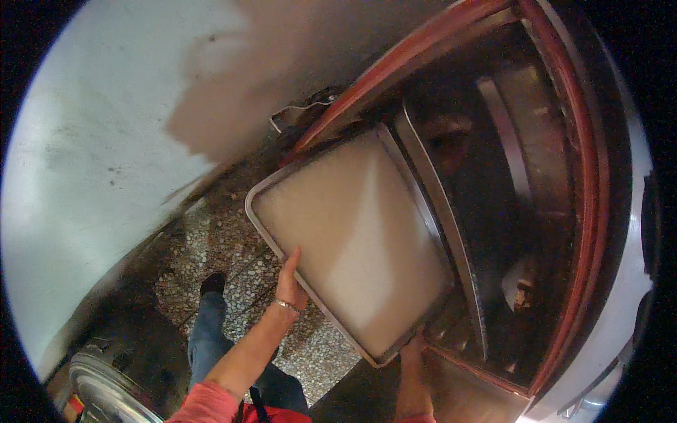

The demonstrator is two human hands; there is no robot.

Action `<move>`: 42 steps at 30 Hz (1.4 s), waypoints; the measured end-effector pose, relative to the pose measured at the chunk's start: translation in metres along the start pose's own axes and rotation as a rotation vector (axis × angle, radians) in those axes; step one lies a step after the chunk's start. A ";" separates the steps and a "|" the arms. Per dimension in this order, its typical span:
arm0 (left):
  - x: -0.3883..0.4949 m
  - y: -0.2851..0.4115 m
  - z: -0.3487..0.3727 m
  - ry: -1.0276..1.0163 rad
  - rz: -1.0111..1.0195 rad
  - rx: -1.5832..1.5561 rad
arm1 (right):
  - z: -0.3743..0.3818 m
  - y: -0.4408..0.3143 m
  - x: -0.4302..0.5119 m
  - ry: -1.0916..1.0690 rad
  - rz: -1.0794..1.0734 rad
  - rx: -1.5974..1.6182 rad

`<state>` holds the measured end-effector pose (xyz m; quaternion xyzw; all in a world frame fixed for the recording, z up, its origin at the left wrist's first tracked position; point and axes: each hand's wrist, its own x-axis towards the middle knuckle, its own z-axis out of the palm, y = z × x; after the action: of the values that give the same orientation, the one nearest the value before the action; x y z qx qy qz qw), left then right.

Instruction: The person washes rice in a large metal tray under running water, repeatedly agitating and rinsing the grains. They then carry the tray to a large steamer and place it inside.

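Observation:
A rectangular metal tray (365, 232) with a pale, smooth surface inside its raised rim lies tilted across the opening of a cabinet with a red gasket around it. My left hand (291, 280), with a metal bracelet on the wrist, grips the tray's near left rim, thumb on top and fingers hidden beneath. At the tray's lower right corner is my right hand (412, 349), its fingers mostly hidden under the rim. The tray's right edge reaches into the dark cabinet interior (465, 158), beside a curved metal rail (444, 201).
A pale wall (106, 158) rises on the left, with a bent metal wire (301, 108) near the cabinet. The red gasket (584, 211) frames the opening. Below lies a speckled stone floor (317, 349). A round metal rim (111, 386) stands at the lower left.

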<state>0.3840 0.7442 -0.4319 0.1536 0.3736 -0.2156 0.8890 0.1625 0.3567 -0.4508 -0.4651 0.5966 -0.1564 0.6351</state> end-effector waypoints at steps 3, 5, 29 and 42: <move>0.009 0.000 0.012 0.055 0.025 0.003 | -0.003 0.002 0.023 -0.071 0.064 0.121; 0.017 0.002 0.011 0.039 -0.007 -0.031 | -0.012 0.003 0.026 -0.009 0.084 0.047; 0.024 -0.032 0.017 -0.159 0.154 0.278 | 0.230 -0.051 0.010 -0.200 -1.607 -1.557; -0.014 -0.020 -0.015 -0.564 0.026 0.383 | 0.411 -0.109 0.086 -0.208 -1.272 -1.511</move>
<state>0.3562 0.7371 -0.4335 0.2568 0.0640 -0.3045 0.9150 0.5928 0.4015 -0.4776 -0.9925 0.1203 -0.0050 0.0190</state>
